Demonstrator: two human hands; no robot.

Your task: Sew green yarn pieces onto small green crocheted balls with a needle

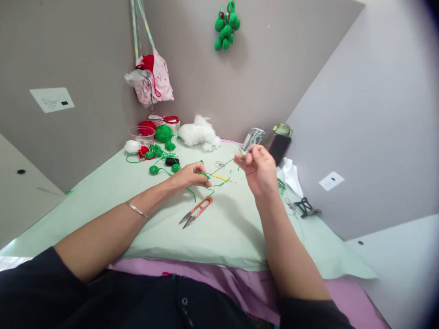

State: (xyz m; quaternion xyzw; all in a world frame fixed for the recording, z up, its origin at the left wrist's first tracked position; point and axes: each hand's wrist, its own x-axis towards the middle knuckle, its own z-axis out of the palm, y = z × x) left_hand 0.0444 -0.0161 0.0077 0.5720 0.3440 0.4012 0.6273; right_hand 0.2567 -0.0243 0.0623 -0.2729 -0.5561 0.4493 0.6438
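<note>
Over the middle of the table my left hand is closed in a pinch on a small piece of green yarn work. A taut green strand runs from it up to my right hand, which is raised to the right with its fingertips pinched on the strand. Whether a needle is between those fingertips is too small to tell. Below my left hand lie orange-handled thread snips, blades towards me and to the left. A yellow-handled crochet hook rests on the cloth between the hands, near green yarn scraps.
Green yarn balls, a clear plastic tub and a black spool stand back left. White stuffing lies against the wall. On the right are a clear cup, a dark phone and a black claw clip.
</note>
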